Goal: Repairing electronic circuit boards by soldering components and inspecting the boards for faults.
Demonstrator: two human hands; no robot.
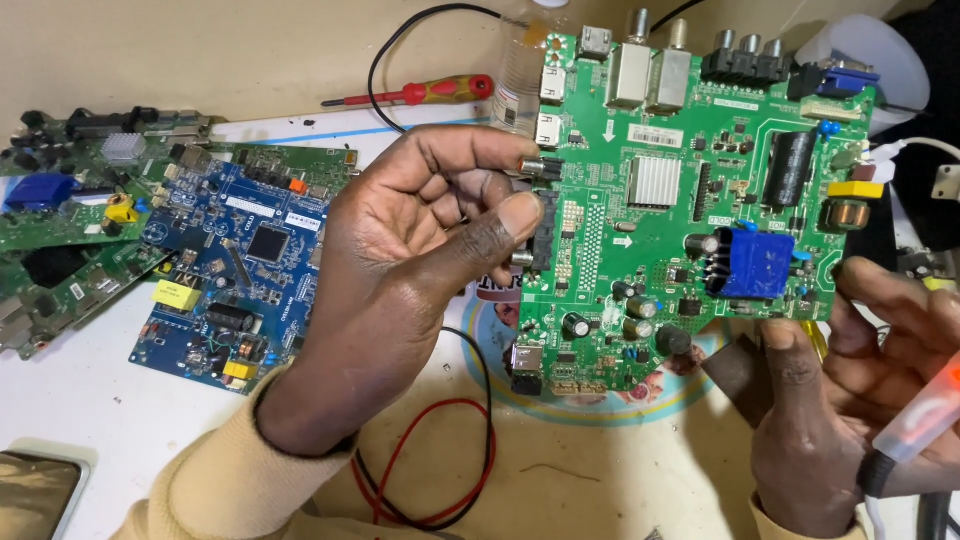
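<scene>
The green circuit board (690, 190) is up in front of me, held in the air over my table (90, 400). The table is white and a bit messy. On my left lies a blue circuit board (235, 270), and past it sit more green boards (70, 230) in a pile. A red and yellow screwdriver (415, 93) lies at the far side, by the tan wall. A black wire (385, 60) loops near it. Red and black wires (440, 470) curl on the table under my arm. A round picture with a blue rim (600, 405) lies under the board I hold. A dark flat thing (35, 490) peeks in at the near left corner.

My left hand (400, 270) pinches the left edge of the green circuit board. My thumb (495, 225) presses on the front, and my fingers curl around the side by the small metal plugs. My right hand (850, 400) holds the lower right corner of the board. My thumb there pushes up on the bottom edge, and my fingers wrap behind. A see-through tool with an orange tip (925, 415) also rests in my right hand.

The board has a silver square, a blue block and little round cans on it.
</scene>
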